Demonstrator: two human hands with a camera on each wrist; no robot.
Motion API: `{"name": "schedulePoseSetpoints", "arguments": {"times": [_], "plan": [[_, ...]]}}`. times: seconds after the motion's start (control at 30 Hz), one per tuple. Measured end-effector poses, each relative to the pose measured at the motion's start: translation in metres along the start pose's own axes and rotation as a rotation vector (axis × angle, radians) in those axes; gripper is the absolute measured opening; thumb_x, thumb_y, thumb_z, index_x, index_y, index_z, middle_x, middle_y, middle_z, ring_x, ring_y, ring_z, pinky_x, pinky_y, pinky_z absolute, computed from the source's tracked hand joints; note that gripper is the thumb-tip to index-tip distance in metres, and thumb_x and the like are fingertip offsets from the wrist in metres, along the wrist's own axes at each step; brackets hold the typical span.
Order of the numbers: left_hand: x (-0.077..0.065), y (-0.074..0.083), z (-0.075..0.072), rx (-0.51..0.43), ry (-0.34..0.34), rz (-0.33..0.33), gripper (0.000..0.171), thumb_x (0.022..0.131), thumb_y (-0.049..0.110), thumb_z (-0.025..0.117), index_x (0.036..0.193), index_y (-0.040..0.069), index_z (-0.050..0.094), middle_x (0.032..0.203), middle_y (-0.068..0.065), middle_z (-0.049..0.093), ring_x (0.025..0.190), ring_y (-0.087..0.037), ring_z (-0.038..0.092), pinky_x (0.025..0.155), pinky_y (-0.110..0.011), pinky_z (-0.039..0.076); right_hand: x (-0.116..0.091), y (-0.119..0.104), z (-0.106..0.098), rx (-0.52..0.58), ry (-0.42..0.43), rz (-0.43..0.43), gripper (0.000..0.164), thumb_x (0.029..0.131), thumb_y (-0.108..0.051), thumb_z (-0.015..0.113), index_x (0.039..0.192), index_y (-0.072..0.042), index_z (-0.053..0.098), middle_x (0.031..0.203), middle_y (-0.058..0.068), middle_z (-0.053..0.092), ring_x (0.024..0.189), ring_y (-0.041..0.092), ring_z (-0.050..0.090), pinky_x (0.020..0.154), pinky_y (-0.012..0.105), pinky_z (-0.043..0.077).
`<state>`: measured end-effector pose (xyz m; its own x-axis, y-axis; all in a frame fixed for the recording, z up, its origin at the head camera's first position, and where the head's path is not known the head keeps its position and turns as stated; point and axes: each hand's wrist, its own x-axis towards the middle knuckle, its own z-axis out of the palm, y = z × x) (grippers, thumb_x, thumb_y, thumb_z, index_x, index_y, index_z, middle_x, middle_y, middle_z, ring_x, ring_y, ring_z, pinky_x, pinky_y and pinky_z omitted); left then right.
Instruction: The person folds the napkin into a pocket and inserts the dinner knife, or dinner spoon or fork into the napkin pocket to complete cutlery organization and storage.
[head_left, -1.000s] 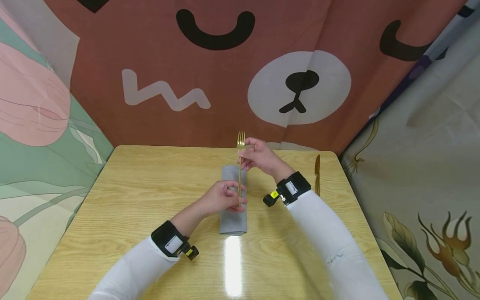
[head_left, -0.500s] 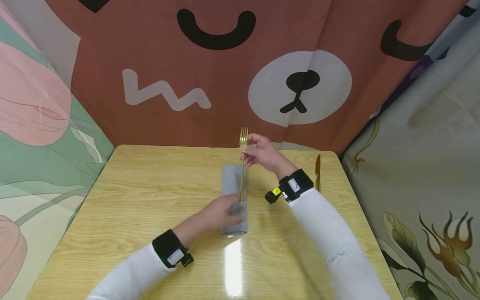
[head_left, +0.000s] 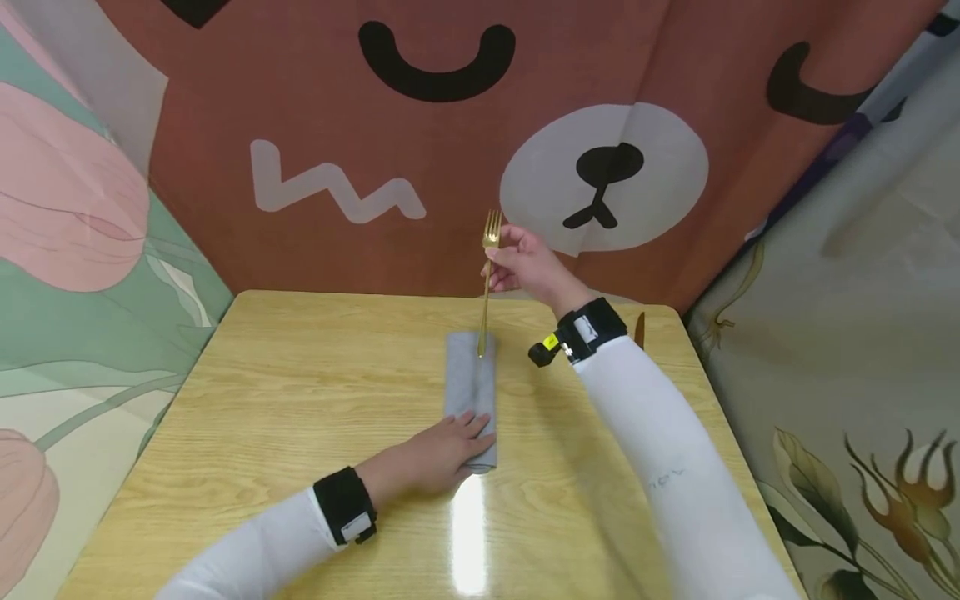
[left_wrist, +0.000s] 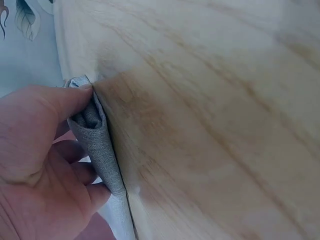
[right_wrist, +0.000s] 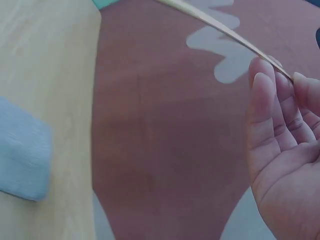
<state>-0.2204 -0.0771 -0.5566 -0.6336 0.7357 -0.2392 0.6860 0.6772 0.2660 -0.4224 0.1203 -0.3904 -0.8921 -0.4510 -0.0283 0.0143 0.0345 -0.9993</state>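
My right hand point(head_left: 528, 271) holds a gold fork point(head_left: 486, 300) by its neck, pinched between thumb and fingers. The tines point up and away, and the handle hangs over the far end of a folded grey napkin point(head_left: 467, 375). In the right wrist view the slim fork handle point(right_wrist: 215, 22) runs out from the fingertips. At the napkin's near end my left hand point(head_left: 442, 450) rests with fingers spread across the cloth. Seen from the left wrist, the thumb and fingertips point(left_wrist: 102, 192) touch the folded napkin edge point(left_wrist: 100, 145), which lies on the tabletop.
A gold knife point(head_left: 640, 329) lies on the wooden table point(head_left: 330, 358) at the right, mostly hidden by my right arm. Behind the far table edge hangs a brown curtain point(head_left: 330, 258) with a bear print. Floral curtains point(head_left: 847, 333) stand along the sides.
My left hand has let go of the fork handle and come down onto the napkin's near end. My right hand has lifted the fork up and away toward the far edge.
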Motion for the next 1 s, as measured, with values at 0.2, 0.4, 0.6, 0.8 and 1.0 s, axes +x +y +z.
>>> {"name": "schedulePoseSetpoints", "arguments": {"times": [0.2, 0.4, 0.6, 0.8, 1.0], "plan": [[-0.001, 0.004, -0.002, 0.013, 0.008, 0.003, 0.06, 0.107, 0.031, 0.054, 0.162, 0.017, 0.034, 0.172, -0.012, 0.02, 0.159, -0.033, 0.022, 0.126, -0.051, 0.03, 0.029, 0.0, -0.006, 0.006, 0.07, 0.001, 0.01, 0.105, -0.018, 0.059, 0.114, -0.014, 0.057, 0.09, 0.017, 0.073, 0.063, 0.018, 0.067, 0.062, 0.029, 0.059], [-0.003, 0.007, -0.002, 0.011, 0.023, 0.011, 0.058, 0.107, 0.03, 0.053, 0.161, 0.016, 0.036, 0.171, -0.014, 0.022, 0.158, -0.036, 0.024, 0.125, -0.053, 0.03, 0.045, 0.031, -0.002, -0.007, 0.118, 0.091, 0.01, 0.106, -0.022, 0.057, 0.114, -0.016, 0.057, 0.093, 0.019, 0.072, 0.061, 0.018, 0.066, 0.062, 0.031, 0.06], [-0.003, 0.007, 0.0, 0.036, 0.026, 0.008, 0.057, 0.107, 0.03, 0.052, 0.161, 0.017, 0.037, 0.171, -0.013, 0.023, 0.158, -0.035, 0.025, 0.125, -0.053, 0.031, 0.048, 0.074, 0.006, -0.025, 0.157, 0.166, 0.011, 0.107, -0.02, 0.057, 0.116, -0.014, 0.057, 0.093, 0.02, 0.073, 0.06, 0.018, 0.066, 0.063, 0.033, 0.061], [0.0, 0.007, 0.001, 0.043, 0.032, 0.025, 0.057, 0.107, 0.031, 0.051, 0.161, 0.018, 0.037, 0.171, -0.012, 0.023, 0.158, -0.035, 0.025, 0.124, -0.053, 0.031, 0.044, 0.115, 0.013, -0.068, 0.191, 0.243, 0.013, 0.107, -0.021, 0.056, 0.119, -0.015, 0.056, 0.084, 0.011, 0.065, 0.061, 0.018, 0.064, 0.064, 0.032, 0.06], [0.003, 0.008, 0.004, 0.078, 0.042, 0.04, 0.057, 0.108, 0.032, 0.049, 0.161, 0.019, 0.036, 0.171, -0.013, 0.024, 0.158, -0.035, 0.027, 0.124, -0.052, 0.032, 0.04, 0.146, 0.016, -0.066, 0.183, 0.308, 0.015, 0.107, -0.019, 0.055, 0.122, -0.014, 0.054, 0.08, 0.011, 0.068, 0.057, 0.017, 0.064, 0.057, 0.028, 0.058]]}}
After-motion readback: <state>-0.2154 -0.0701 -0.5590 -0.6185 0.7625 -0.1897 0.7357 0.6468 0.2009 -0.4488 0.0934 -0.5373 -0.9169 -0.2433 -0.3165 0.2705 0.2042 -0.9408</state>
